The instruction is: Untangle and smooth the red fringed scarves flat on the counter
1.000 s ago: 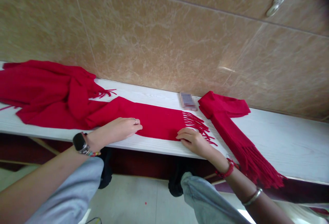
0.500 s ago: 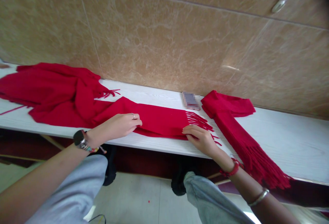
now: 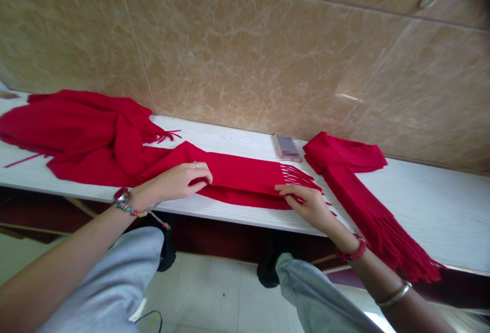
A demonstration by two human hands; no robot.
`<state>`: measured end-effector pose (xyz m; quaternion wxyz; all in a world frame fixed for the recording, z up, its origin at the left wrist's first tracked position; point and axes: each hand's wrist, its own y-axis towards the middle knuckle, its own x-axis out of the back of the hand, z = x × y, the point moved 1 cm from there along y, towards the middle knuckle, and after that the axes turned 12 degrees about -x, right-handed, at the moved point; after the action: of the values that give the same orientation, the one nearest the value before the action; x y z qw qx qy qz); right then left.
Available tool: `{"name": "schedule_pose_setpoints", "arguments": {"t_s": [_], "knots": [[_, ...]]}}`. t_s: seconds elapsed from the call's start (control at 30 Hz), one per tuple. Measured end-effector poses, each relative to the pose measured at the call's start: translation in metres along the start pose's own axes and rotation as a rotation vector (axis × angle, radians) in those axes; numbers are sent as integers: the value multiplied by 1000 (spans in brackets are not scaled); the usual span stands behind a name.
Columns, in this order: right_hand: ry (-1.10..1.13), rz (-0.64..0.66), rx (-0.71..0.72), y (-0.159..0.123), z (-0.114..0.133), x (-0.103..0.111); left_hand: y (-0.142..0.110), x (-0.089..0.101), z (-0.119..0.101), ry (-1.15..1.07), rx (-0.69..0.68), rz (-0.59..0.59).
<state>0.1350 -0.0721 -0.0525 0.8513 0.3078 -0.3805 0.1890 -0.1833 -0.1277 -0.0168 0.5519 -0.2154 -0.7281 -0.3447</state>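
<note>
A red fringed scarf (image 3: 245, 170) lies lengthwise along the white bench top, folded in layers with its near edge partly lifted. My left hand (image 3: 184, 180) pinches that upper layer near the scarf's middle, thumb and fingers closed on the cloth. Close to the fringed end, my right hand (image 3: 306, 203) grips the same layer's edge between thumb and fingertips. A dark gap shows between the upper and lower layers. To the left the cloth runs into a loose red heap (image 3: 80, 129); whether it is all one scarf I cannot tell.
Another red scarf (image 3: 344, 185) lies bent at the right, its fringe hanging over the front edge of the white bench top (image 3: 429, 205). A phone-like object (image 3: 288, 148), partly blurred out, rests by the tiled wall (image 3: 245, 57). My knees are below the bench edge.
Both hands have raised the scarf's near edge and shifted it slightly away from me, so the lower layer shows more. The whole view has shifted a little.
</note>
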Motion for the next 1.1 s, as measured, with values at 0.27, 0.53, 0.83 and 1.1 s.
{"name": "schedule_pose_setpoints", "arguments": {"t_s": [0.27, 0.53, 0.83, 1.1], "knots": [[-64, 172, 172, -1, -4, -5, -3, -7, 2, -60, -49, 165], [13, 19, 98, -1, 2, 8, -2, 5, 2, -132, -36, -6], [-79, 297, 183, -5, 0, 8, -4, -4, -1, -163, -53, 209], [-275, 202, 63, 13, -10, -6, 8, -24, 22, -58, 27, 45]]}}
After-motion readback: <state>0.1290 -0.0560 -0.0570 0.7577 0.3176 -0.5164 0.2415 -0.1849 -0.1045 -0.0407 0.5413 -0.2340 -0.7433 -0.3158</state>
